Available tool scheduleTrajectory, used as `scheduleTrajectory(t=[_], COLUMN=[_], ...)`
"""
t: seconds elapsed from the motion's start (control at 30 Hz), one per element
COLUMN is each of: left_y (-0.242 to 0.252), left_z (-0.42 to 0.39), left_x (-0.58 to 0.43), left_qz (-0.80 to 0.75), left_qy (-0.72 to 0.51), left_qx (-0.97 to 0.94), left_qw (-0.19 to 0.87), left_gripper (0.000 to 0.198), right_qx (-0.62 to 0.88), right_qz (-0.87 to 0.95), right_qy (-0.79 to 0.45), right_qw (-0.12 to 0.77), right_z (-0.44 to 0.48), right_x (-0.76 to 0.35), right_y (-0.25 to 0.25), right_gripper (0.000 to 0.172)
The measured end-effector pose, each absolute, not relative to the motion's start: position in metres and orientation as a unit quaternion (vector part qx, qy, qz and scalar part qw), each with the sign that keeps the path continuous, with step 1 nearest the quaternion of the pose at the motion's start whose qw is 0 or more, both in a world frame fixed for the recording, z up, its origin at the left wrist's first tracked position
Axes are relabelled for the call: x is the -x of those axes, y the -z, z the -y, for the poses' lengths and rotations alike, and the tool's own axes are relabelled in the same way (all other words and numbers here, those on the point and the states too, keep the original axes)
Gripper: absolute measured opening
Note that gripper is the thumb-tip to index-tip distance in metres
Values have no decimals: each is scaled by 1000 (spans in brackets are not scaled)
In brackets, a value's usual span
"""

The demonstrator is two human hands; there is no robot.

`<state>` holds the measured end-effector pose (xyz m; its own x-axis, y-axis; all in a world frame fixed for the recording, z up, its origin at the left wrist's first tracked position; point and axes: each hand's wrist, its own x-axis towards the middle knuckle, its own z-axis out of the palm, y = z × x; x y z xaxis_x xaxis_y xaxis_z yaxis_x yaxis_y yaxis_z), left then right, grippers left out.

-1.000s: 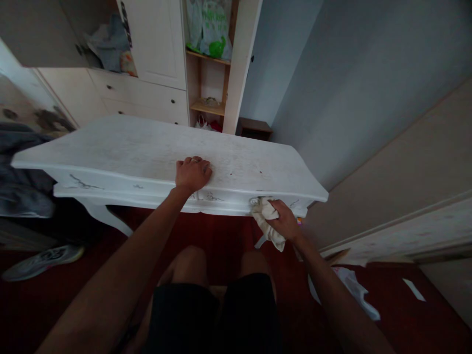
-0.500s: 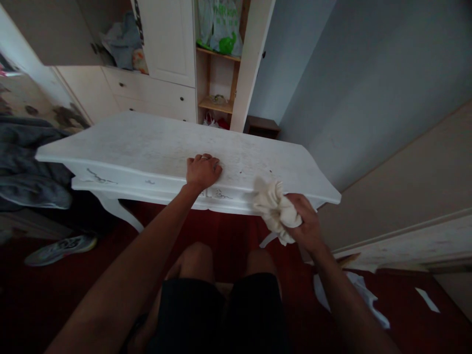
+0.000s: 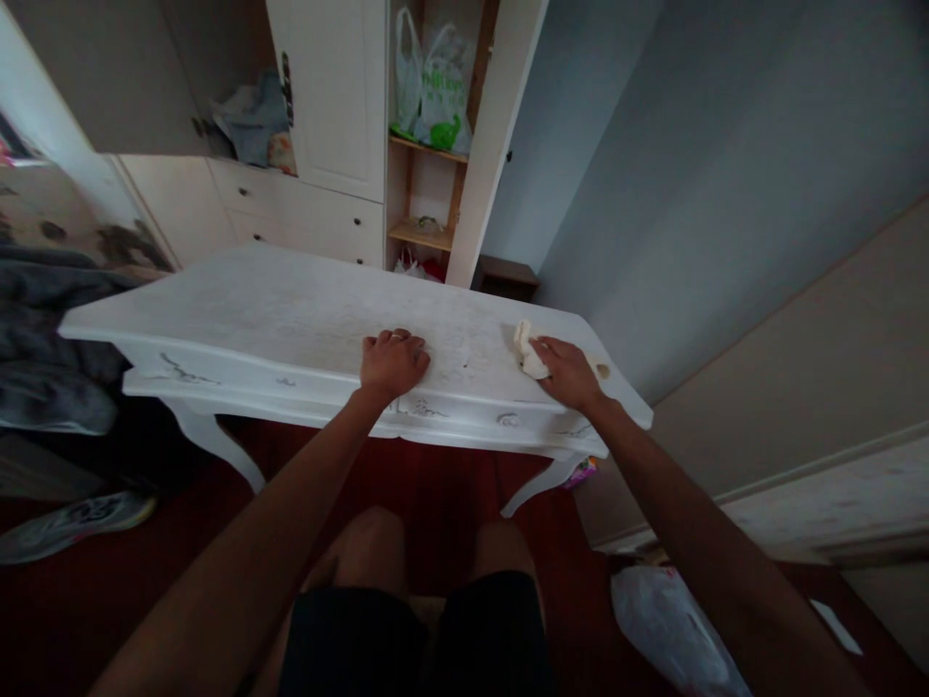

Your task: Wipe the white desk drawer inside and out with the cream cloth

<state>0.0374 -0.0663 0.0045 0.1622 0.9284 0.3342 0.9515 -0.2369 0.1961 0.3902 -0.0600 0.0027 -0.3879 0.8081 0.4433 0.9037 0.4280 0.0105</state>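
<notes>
A white table (image 3: 312, 300) with carved trim along its front stands before me, its top marked with greyish smudges. My left hand (image 3: 394, 366) rests palm down on the tabletop near the front edge, fingers lying slightly bent and a ring on one of them. I see nothing held in it. Toward the table's right end, my right hand (image 3: 570, 373) is closed around a crumpled cream cloth (image 3: 530, 350), pressing it against the top. Part of the cloth is hidden under the fingers.
Behind the table stands a white wardrobe (image 3: 330, 106) with open doors and plastic bags (image 3: 441, 92) on a shelf. Grey fabric (image 3: 50, 339) hangs at the left, above a shoe (image 3: 79, 528). A plastic bag (image 3: 672, 620) lies on the red floor at right.
My right hand has brought the cloth up from in front of the table's edge and onto the top. The left hand stays at about the same spot on the table.
</notes>
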Motion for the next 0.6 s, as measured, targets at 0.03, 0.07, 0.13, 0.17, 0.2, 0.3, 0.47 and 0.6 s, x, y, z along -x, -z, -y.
scheduleTrajectory(t=[0.03,0.07,0.13,0.17,0.2,0.3,0.47,0.6], left_y=[-5,-4,-4,-5,-5,-6,-7,-5], left_z=[66,66,66,66,66,68,68,67], left_x=[-37,-37,-37,-37,-37,-37,-37,-37], left_qz=[617,618,618,618,618,622,622,626], left_qy=[195,195,195,195,194,191,191,192], left_qx=[761,761,761,761,761,758,759,755], left_qw=[30,31,34,35,35,31,33,33], left_gripper=[44,43,43,43,43,43,43,44], right_qx=[518,520,531,535,535,516,522,585], right_qz=[826,826,821,822,825,835,742,621], right_qy=[122,119,103,85,58,-54,-149,-155], right_qw=[184,183,182,178,172,181,395,498], right_z=[58,57,57,57,58,61,62,58], right_x=[-389,-389,-389,-391,-393,-407,-440,-464], right_y=[3,7,9,8,5,-9,-29,-25], right_gripper=[58,58,62,64,68,75,58,43])
